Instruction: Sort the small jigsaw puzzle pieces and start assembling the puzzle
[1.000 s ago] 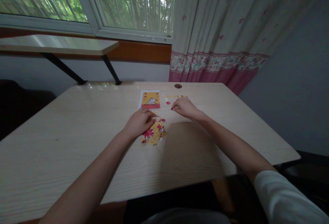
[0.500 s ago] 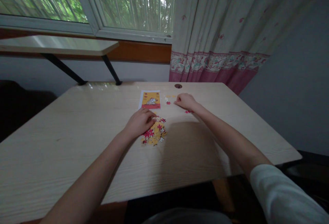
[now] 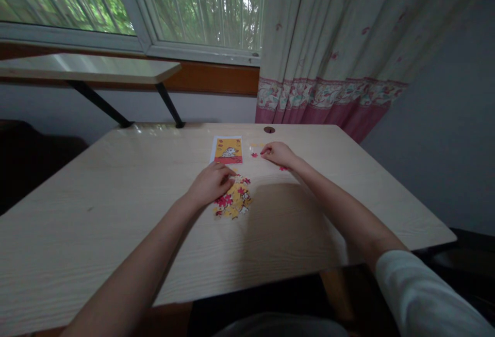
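My left hand [image 3: 212, 183] lies over the left edge of a loose pile of jigsaw puzzle pieces [image 3: 236, 200], yellow, red and white. Its fingers are slightly bent and apart from the thumb, gripping nothing visible. Farther off to the right, my right hand [image 3: 279, 153] is closed in a pinch just above the table. A small reddish puzzle piece shows at its fingertips, mostly covered by them. Just left of those fingertips lies a red puzzle piece [image 3: 254, 155]. Another red piece [image 3: 283, 168] sits beside the right wrist. Yellow pieces [image 3: 254, 146] lie behind, partly hidden by the hand.
A picture card [image 3: 229, 159] with a white animal on yellow and red lies beyond the pile. The pale wooden table [image 3: 127, 198] has a round cable hole [image 3: 269, 130] near its back edge. A raised shelf [image 3: 96, 68] stands at back left; a curtain [image 3: 325, 92] hangs behind.
My right hand has shifted slightly left, its fingertips closer to the red piece. The left hand stays on the pile. The whole view has moved a little.
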### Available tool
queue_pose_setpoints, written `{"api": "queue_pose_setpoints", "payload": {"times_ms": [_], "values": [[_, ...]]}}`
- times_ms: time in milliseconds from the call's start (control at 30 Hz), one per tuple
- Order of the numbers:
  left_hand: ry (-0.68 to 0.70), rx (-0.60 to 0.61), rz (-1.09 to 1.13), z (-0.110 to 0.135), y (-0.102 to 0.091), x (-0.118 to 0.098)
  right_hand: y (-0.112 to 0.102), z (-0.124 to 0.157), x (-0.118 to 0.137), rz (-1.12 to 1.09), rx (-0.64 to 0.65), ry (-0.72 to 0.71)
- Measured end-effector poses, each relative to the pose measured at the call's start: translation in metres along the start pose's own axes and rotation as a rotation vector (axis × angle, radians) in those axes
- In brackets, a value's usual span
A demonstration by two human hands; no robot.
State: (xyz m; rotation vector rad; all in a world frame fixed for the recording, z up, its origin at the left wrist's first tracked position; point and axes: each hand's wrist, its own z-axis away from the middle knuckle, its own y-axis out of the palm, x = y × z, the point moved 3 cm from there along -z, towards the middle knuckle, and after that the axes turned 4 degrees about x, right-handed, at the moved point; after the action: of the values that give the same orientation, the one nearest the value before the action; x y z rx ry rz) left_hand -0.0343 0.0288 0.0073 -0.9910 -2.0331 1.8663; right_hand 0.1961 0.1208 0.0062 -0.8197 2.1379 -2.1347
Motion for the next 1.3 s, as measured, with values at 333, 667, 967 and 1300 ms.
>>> {"api": "queue_pose_setpoints", "payload": {"times_ms": [333,667,967,1300], "values": [[0.003,-0.029,0.108,-0.001,-0.003,-0.001,-0.006,0.007,0.010,0.042,-0.025,0.000],[0.130,-0.339,0.163,0.004,-0.019,-0.023,0.008,0.066,0.058,-0.367,0.005,-0.207],[0.347,-0.434,-0.090,0.007,-0.018,-0.045,0.018,0.077,0.061,-0.628,-0.076,-0.108],[0.064,-0.282,0.447,-0.001,-0.011,-0.038,0.013,0.082,0.063,-0.404,-0.212,-0.358]]}}
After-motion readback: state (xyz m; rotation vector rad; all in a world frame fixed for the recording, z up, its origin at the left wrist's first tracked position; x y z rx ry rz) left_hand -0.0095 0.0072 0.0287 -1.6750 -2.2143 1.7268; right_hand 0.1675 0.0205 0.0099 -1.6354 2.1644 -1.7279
